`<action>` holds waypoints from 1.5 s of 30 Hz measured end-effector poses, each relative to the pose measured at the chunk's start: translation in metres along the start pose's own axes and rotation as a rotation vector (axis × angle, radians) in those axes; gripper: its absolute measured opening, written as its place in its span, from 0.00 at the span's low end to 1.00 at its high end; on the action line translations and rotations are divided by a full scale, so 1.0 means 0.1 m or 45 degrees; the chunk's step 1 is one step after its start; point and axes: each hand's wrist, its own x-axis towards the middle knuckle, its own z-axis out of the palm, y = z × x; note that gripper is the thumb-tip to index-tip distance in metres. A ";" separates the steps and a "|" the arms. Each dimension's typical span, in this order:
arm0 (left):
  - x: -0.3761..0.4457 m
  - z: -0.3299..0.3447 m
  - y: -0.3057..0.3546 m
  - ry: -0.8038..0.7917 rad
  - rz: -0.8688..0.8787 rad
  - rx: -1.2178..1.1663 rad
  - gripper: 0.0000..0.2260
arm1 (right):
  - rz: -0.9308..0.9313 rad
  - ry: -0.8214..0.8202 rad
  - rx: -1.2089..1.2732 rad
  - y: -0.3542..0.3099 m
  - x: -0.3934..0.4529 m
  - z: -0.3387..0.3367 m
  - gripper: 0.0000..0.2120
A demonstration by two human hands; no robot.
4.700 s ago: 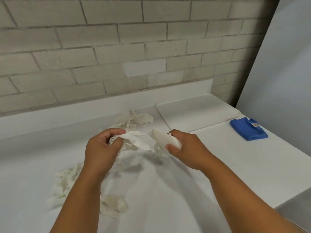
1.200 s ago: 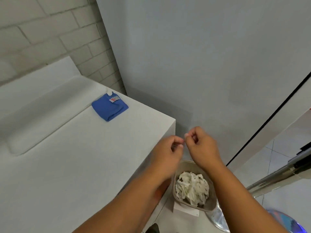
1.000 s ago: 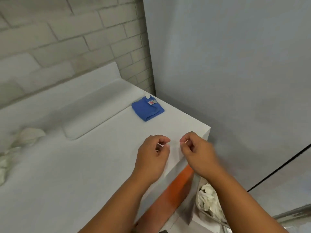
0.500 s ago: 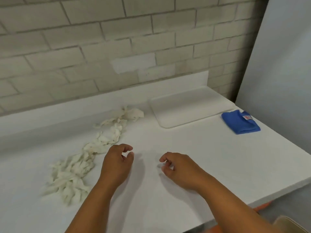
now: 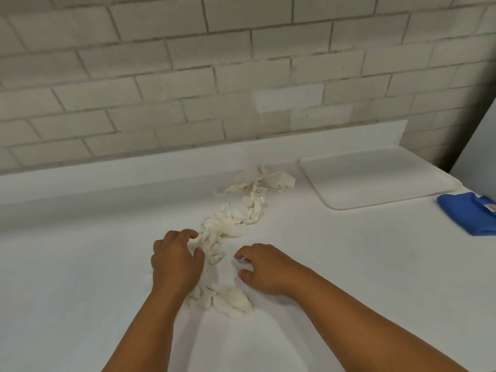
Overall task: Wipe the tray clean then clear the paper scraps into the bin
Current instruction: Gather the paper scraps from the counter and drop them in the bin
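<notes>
A trail of white paper scraps [image 5: 236,224] runs across the white counter from near the tray down to a clump [image 5: 228,300] between my forearms. My left hand [image 5: 175,261] lies over the middle of the trail, fingers curled down onto the scraps. My right hand [image 5: 261,268] hovers just right of the trail with loosely curled fingers, holding nothing. The white tray [image 5: 375,179] lies flat at the back right. A folded blue cloth [image 5: 469,216] lies to its right. The bin is out of view.
A brick wall [image 5: 214,76] and a low white upstand back the counter [image 5: 80,277]. A grey panel [image 5: 480,146] stands at the right edge.
The view swung left from the bin back to the counter. Both hands, empty after dropping scraps, moved forward onto the trail; my left hand now covers part of it.
</notes>
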 end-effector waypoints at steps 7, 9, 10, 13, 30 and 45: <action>0.22 -0.02 -0.32 -0.404 -0.130 0.062 0.31 | -0.167 0.092 -0.273 -0.40 0.61 0.12 0.32; 0.22 0.00 -0.36 -0.470 -0.022 0.038 0.28 | -0.170 0.008 -0.413 -0.43 0.70 0.16 0.32; 0.22 0.01 -0.38 -0.484 0.022 0.015 0.26 | -0.171 -0.018 -0.480 -0.42 0.73 0.17 0.29; 0.22 0.02 -0.42 -0.457 0.091 -0.071 0.22 | -0.186 -0.014 -0.505 -0.37 0.73 0.16 0.22; 0.14 -0.31 -0.43 -0.794 0.334 -0.051 0.39 | 0.148 -0.056 0.344 -0.31 0.05 -0.56 0.18; 0.11 -0.18 -0.34 -0.527 0.235 -0.111 0.09 | 0.028 0.570 0.644 -0.43 -0.26 -1.04 0.13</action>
